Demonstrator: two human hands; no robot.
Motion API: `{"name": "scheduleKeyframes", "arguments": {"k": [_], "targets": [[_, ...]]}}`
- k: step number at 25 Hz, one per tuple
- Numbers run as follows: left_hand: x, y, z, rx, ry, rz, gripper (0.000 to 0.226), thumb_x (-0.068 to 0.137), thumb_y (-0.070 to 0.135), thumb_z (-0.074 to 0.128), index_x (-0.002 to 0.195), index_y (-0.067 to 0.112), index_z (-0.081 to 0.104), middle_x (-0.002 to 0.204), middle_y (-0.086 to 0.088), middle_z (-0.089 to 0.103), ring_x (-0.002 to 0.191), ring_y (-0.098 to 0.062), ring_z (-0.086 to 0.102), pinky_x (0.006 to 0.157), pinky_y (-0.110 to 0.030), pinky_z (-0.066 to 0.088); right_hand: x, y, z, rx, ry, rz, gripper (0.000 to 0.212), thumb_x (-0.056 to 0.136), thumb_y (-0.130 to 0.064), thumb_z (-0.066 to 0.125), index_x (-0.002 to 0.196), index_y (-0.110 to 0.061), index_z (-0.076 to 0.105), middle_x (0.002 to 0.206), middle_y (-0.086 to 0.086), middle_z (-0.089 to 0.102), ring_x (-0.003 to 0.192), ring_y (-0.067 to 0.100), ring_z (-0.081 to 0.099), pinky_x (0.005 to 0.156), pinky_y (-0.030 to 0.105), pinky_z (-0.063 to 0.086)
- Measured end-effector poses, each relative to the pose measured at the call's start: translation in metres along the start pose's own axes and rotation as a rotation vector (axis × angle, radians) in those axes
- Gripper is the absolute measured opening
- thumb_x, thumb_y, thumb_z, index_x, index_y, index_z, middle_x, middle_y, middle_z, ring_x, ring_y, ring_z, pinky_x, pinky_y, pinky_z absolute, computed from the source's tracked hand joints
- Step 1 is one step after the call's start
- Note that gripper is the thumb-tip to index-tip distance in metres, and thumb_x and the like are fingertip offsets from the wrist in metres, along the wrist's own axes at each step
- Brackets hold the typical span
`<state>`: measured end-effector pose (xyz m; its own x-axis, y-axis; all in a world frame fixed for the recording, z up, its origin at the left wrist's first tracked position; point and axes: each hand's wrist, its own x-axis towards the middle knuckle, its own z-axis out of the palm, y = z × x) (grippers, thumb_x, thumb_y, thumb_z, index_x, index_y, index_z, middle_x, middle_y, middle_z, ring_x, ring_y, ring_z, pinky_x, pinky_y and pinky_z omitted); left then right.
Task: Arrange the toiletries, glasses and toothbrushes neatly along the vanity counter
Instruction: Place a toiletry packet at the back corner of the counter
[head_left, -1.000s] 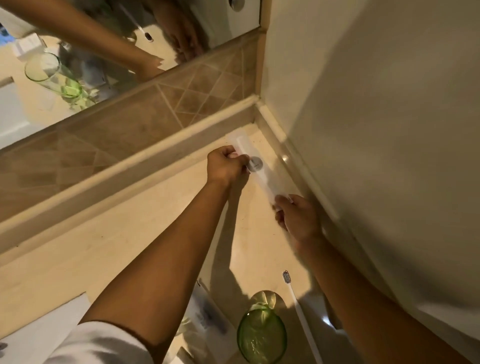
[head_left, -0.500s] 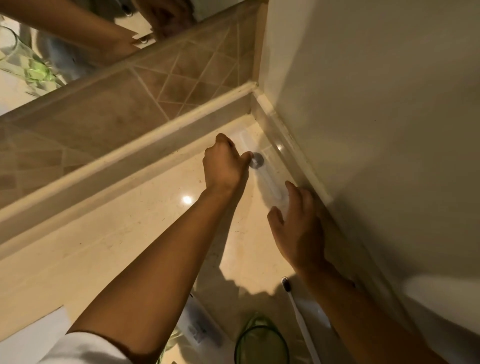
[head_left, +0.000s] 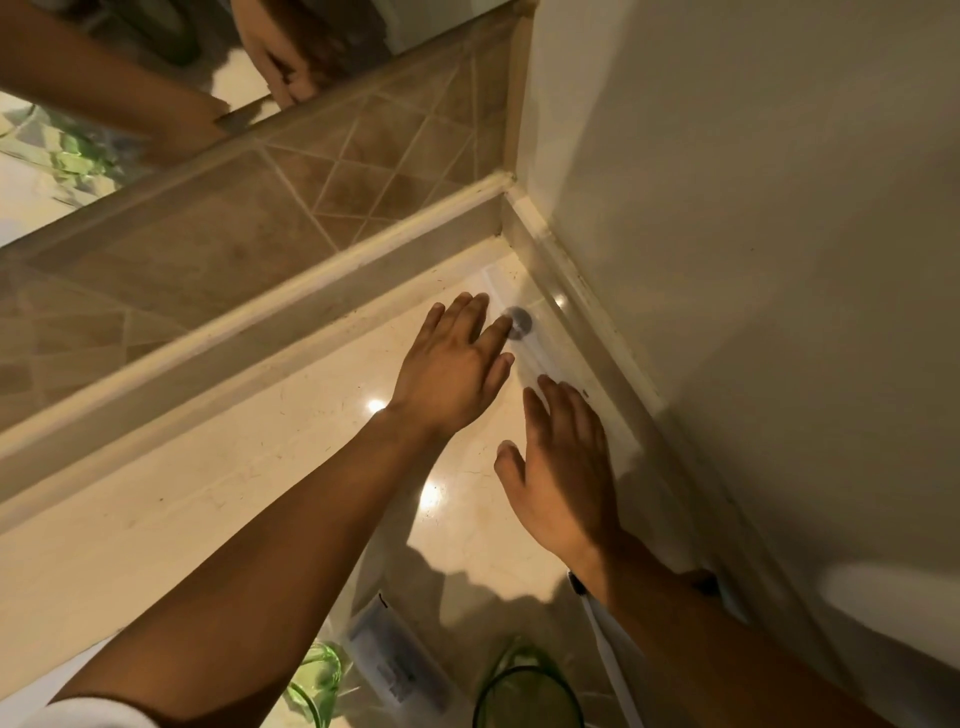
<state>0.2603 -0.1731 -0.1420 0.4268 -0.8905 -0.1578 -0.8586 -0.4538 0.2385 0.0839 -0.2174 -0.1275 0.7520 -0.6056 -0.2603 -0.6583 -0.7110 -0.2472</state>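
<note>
A clear plastic packet with a round grey sticker lies flat on the cream vanity counter, along the right wall near the back corner. My left hand is spread flat, its fingertips touching the packet's left edge by the sticker. My right hand is also open, palm down, just below the packet with its fingertips at the packet's near end. A white toothbrush lies near the bottom edge, partly under my right forearm. Two green glasses stand at the bottom.
A flat wrapped packet with printed text lies between the green glasses. A tiled backsplash and a mirror run behind the counter. A plain wall closes the right side.
Both hands held the clear packet above the counter a second ago. It now lies flat by the right wall, and both hands have let go and opened their fingers.
</note>
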Motion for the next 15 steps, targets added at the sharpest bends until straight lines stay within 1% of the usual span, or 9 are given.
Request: {"name": "scheduleKeyframes", "arguments": {"k": [5, 12, 15], "targets": [[0.011, 0.001, 0.001, 0.027, 0.013, 0.027, 0.052, 0.107, 0.044, 0.031, 0.155, 0.023, 0.038, 0.164, -0.012, 0.032, 0.155, -0.032, 0.019, 0.126, -0.047, 0.009, 0.006, 0.005, 0.001, 0.017, 0.039, 0.029, 0.064, 0.096, -0.043, 0.051, 0.15, -0.01, 0.043, 0.159, 0.013, 0.038, 0.148, 0.032, 0.032, 0.118, 0.048, 0.034], [0.023, 0.005, 0.001, 0.013, 0.026, 0.023, 0.052, 0.107, 0.044, 0.03, 0.154, 0.023, 0.039, 0.164, -0.011, 0.032, 0.155, -0.032, 0.019, 0.127, -0.048, 0.007, 0.01, 0.006, -0.001, 0.054, -0.003, 0.034, 0.064, 0.097, -0.042, 0.049, 0.152, -0.012, 0.038, 0.164, 0.011, 0.029, 0.152, 0.03, 0.023, 0.121, 0.047, 0.029], [0.023, 0.006, 0.001, 0.004, 0.016, 0.019, 0.052, 0.107, 0.044, 0.03, 0.153, 0.023, 0.039, 0.164, -0.012, 0.031, 0.155, -0.031, 0.018, 0.127, -0.051, 0.005, 0.012, 0.007, 0.001, 0.06, -0.006, 0.029, 0.064, 0.097, -0.042, 0.05, 0.153, -0.013, 0.038, 0.164, 0.011, 0.028, 0.152, 0.03, 0.022, 0.12, 0.048, 0.031]]}}
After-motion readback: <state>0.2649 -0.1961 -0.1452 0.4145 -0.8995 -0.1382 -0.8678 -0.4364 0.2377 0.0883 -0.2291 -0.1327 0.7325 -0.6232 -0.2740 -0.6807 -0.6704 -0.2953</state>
